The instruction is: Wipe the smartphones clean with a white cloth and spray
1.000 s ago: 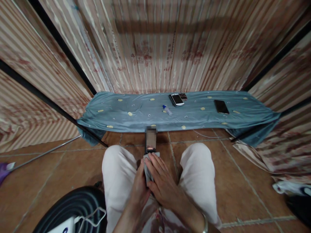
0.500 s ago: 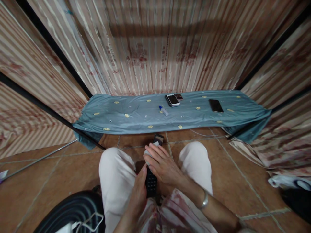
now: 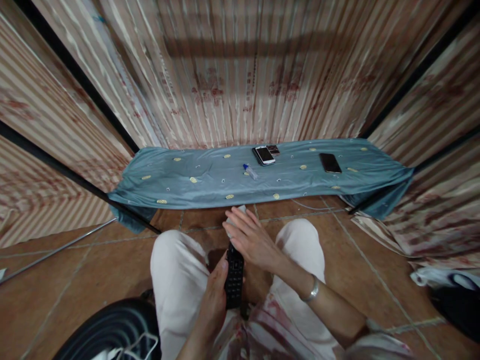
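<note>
Seated, knees apart over the tiled floor [image 3: 75,270]. Left hand [image 3: 213,295] clamped round the lower half of a black keypad phone [image 3: 234,275], held upright between the knees, keys facing up. Right hand [image 3: 249,240] lies flat over the phone's top end, fingers together, pressing a pale cloth [image 3: 235,214] onto it — only a corner of the cloth shows past the fingertips.

Judged progress: wiping under way at the top end; keypad bare, not covered by the cloth.

On the blue sheet [image 3: 180,175] well ahead: white phone [image 3: 264,154], dark phone [image 3: 330,162], small bottle [image 3: 250,171] — none touched
</note>
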A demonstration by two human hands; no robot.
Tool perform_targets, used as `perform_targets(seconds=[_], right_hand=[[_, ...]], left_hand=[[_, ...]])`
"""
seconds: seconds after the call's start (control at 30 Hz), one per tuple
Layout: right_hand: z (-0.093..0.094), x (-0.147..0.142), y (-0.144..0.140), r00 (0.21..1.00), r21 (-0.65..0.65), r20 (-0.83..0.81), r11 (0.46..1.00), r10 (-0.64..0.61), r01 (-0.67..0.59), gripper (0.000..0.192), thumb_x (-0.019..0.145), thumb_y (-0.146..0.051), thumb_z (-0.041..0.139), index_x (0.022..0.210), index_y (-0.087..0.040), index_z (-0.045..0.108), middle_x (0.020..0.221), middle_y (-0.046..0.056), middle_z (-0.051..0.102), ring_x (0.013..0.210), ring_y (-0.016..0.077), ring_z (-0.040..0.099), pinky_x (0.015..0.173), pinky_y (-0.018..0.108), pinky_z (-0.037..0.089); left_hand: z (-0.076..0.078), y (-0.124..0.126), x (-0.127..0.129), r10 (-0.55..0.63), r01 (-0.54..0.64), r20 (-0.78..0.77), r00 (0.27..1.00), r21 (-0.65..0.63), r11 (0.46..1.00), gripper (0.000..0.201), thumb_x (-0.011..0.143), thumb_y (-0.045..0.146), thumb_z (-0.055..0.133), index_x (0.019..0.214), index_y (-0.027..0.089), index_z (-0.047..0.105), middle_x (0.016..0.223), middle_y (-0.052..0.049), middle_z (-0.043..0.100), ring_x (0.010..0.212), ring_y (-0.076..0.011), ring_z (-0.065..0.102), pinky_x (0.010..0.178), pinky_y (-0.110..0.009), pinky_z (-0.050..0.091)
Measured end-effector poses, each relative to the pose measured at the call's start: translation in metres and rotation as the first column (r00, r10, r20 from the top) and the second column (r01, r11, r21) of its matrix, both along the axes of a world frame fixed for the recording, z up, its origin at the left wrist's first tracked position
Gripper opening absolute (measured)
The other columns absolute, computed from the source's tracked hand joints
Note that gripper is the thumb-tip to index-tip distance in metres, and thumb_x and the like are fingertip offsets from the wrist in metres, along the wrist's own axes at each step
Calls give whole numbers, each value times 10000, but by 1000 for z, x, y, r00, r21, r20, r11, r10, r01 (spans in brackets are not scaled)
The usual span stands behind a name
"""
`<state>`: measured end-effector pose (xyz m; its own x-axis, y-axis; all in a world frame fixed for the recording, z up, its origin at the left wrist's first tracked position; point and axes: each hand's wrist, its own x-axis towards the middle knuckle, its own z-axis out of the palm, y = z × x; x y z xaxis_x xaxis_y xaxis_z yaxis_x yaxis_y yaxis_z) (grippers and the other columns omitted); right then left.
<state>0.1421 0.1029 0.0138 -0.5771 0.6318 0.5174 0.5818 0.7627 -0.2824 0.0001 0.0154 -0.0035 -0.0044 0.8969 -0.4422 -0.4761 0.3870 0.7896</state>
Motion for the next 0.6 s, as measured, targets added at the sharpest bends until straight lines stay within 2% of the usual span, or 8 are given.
perform_targets(seconds=[0.07, 0.13, 0.2, 0.27, 0.33, 0.4, 0.53, 0.6], right_hand=[[1, 2, 14, 989, -61, -134, 996, -66, 59, 403, 994, -201, 349, 1367, -142, 488, 1503, 140, 431, 1456, 215, 277, 1174, 488, 291], [0, 2, 22, 942, -159, -306, 983, -135, 89, 427, 1002, -227, 332, 1410, -157, 439, 1487, 136, 453, 1417, 192, 359, 1145, 438, 351], [-3, 0, 26, 850, -277, -469, 954, -239, 115, 446, 999, -274, 361, 1433, -182, 410, 1412, 122, 541, 1322, 188, 492, 1089, 402, 420], [-7, -2, 28, 743, -403, -573, 908, -346, 113, 427, 976, -325, 431, 1382, -206, 483, 1287, 93, 642, 1186, 202, 603, 1016, 386, 476], [-11, -3, 32, 647, -518, -643, 855, -411, 28, 363, 940, -374, 500, 1244, -210, 613, 1126, 68, 716, 1017, 204, 672, 914, 358, 522], [-13, -4, 37, 520, -593, -721, 797, -459, -119, 319, 893, -421, 568, 1073, -194, 701, 971, 51, 747, 854, 182, 684, 803, 315, 541], [-14, -11, 42, 179, -622, -774, 680, -607, -388, 372, 736, -509, 722, 887, -169, 733, 813, 36, 746, 728, 158, 658, 691, 272, 534], [-15, -17, 40, 42, -606, -747, 654, -664, -453, 395, 675, -524, 770, 840, -167, 729, 770, 26, 743, 713, 160, 660, 688, 273, 538]], left_hand=[[5, -2, 4, -18, 18, -68, 998, 2, 1000, 524, 793, 511, 667, 1209, 193, 672, 1002, -81, 755, 996, -275, 667, 852, -343, 523], [8, -3, 7, -17, 17, -75, 997, -6, 1000, 577, 778, 553, 663, 1228, 191, 659, 993, -88, 754, 952, -268, 677, 814, -335, 531], [7, -3, 9, -26, 25, -43, 999, -30, 999, 615, 752, 572, 684, 1228, 185, 657, 986, -96, 754, 908, -257, 687, 780, -325, 536], [5, -3, 9, -36, 35, -4, 999, -65, 997, 646, 718, 581, 712, 1219, 177, 658, 976, -103, 754, 867, -246, 695, 753, -318, 539], [4, -3, 8, -30, 32, 22, 999, -85, 996, 668, 694, 592, 729, 1207, 170, 661, 967, -110, 755, 837, -239, 699, 731, -311, 540], [3, -3, 7, -33, 36, 31, 999, -91, 995, 667, 697, 596, 725, 1204, 169, 659, 968, -113, 754, 821, -232, 701, 718, -304, 539], [3, -3, 7, -58, 61, 38, 998, -84, 995, 656, 725, 593, 703, 1218, 164, 644, 962, -112, 753, 793, -220, 702, 698, -295, 534], [3, -3, 8, -57, 60, 44, 997, -75, 995, 673, 714, 604, 705, 1214, 157, 644, 955, -111, 753, 786, -222, 701, 688, -295, 532]])
